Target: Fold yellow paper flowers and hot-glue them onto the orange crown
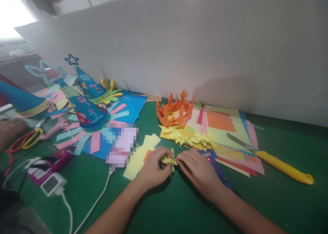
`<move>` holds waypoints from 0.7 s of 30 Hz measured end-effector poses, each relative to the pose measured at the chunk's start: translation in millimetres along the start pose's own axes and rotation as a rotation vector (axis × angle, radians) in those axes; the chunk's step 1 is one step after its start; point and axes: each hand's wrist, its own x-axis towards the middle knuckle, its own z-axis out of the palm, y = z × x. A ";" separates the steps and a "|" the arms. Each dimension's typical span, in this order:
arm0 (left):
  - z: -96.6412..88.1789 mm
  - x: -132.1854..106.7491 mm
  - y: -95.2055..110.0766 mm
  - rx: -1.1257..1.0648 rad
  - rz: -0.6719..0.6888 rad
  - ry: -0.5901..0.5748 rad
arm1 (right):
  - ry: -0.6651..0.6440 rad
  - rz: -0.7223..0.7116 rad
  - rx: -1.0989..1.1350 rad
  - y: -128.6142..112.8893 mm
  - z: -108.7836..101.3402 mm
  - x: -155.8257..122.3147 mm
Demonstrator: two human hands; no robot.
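Observation:
Between my hands is a small piece of folded yellow paper (169, 160) with pointed tips. My left hand (156, 166) is closed around its left side, thumb and fingers pinching it. My right hand (197, 169) pinches at its right edge with the fingertips drawn together. Just beyond lies a row of similar folded yellow paper pieces (188, 137). Behind that row stands an orange folded-paper crown (175, 112). A blue glue gun (219, 172) with a small red light lies partly hidden behind my right hand.
A yellow-handled knife (282, 165) lies at right beside coloured paper sheets (241, 131). Blue party hats (88, 107) with paper fringes stand at left. Nearby are scissors (33, 138), a pink glue gun (55, 128), a power strip (51, 167) with cables, and another person's hand (11, 129).

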 end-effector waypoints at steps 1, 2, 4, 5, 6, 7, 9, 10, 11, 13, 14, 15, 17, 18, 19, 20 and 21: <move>-0.3 -0.1 0.0 0.007 0.000 -0.005 | -0.006 -0.001 0.001 0.1 0.1 0.2; -0.7 0.0 0.3 0.014 0.004 -0.010 | -0.014 0.000 0.002 0.2 0.3 0.3; -1.7 0.5 1.4 0.024 0.014 -0.013 | -0.034 0.003 -0.002 0.3 1.0 0.1; -2.2 0.9 2.1 0.027 0.019 -0.013 | -0.043 0.005 -0.005 0.3 1.6 -0.2; -2.5 1.4 2.9 0.029 0.023 -0.009 | -0.049 0.007 -0.008 0.3 2.2 -0.7; -2.8 1.9 3.7 0.031 0.027 -0.004 | -0.052 0.006 -0.010 0.1 2.9 -1.2; -3.0 2.7 5.1 0.039 0.042 0.007 | -0.049 -0.006 -0.010 -0.5 4.1 -2.1; -3.1 2.9 5.7 0.046 0.051 0.010 | -0.047 -0.012 -0.010 -1.0 4.5 -2.5; -3.1 2.9 6.2 0.053 0.060 0.013 | -0.046 -0.019 -0.010 -1.4 4.7 -2.8; -3.4 2.7 7.1 0.065 0.082 0.018 | -0.047 -0.029 -0.014 -2.3 4.5 -3.1; -3.7 2.4 7.6 0.070 0.092 0.021 | -0.047 -0.031 -0.018 -2.7 4.2 -3.3; -4.0 2.1 8.2 0.077 0.100 0.021 | -0.048 -0.037 -0.021 -2.9 3.8 -3.4; -4.6 1.5 9.3 0.090 0.114 0.023 | -0.046 -0.048 -0.024 -3.0 3.2 -3.8; -4.8 1.1 9.7 0.097 0.117 0.023 | -0.045 -0.052 -0.024 -3.0 3.0 -4.0; -4.9 0.8 10.0 0.100 0.120 0.028 | -0.046 -0.055 -0.024 -2.8 2.9 -4.3; -5.0 0.4 10.2 0.102 0.124 0.035 | -0.046 -0.056 -0.024 -2.7 3.0 -4.6; -5.0 0.1 10.1 0.102 0.129 0.044 | -0.046 -0.057 -0.024 -2.7 3.1 -5.0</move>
